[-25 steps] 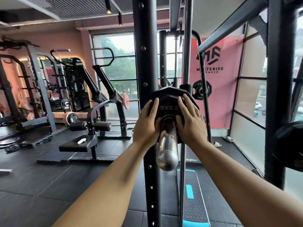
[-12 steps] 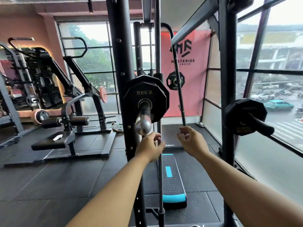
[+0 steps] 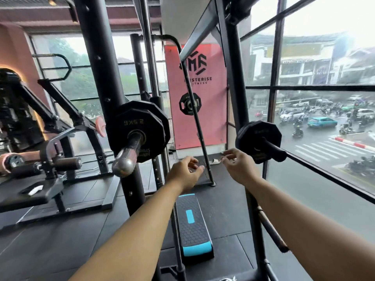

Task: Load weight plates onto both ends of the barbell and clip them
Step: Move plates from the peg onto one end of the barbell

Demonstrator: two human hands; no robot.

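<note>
Hovering empty, loosely curled — left hand (image 3: 185,172), right hand (image 3: 238,168), likely bound for stored plate (image 3: 254,133); loaded plate (image 3: 132,119) seated on barbell (image 3: 128,155), unclipped.

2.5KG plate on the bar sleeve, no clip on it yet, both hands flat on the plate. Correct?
Not quite. The head view shows the left hand and right hand off the 2.5KG plate, empty, in the air below and right of it. The plate does sit on the bar sleeve, with no clip visible.
</note>
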